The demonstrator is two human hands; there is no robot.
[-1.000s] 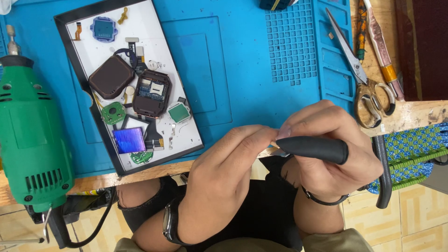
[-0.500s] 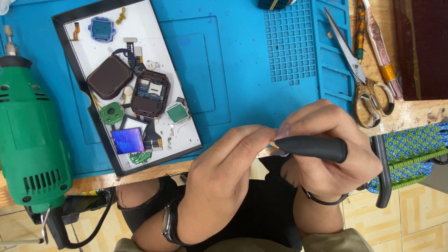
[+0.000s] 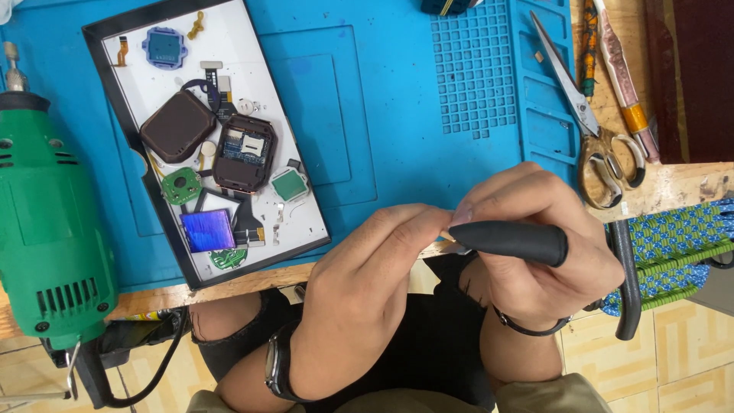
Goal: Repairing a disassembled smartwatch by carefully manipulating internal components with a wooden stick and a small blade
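My right hand (image 3: 535,252) grips a black-handled tool (image 3: 520,241) just off the near edge of the blue work mat (image 3: 359,115). My left hand (image 3: 367,294), with a watch on its wrist, pinches something small at the tool's tip; the fingers hide it. A white tray with a black rim (image 3: 107,46) lies on the mat to the left. It holds a dark brown watch case (image 3: 177,126), an open watch body (image 3: 245,153), a small shiny blue screen (image 3: 207,230) and small green circuit boards (image 3: 182,186).
A green rotary power tool (image 3: 50,222) lies at the left edge, its cable hanging down. Scissors (image 3: 592,126) and thin tools (image 3: 623,73) rest on the wooden bench at right. A woven green-and-blue seat (image 3: 673,245) sits beside my right wrist.
The hands stay together at the tool's tip. The view has shifted slightly; nothing on the tray has moved.
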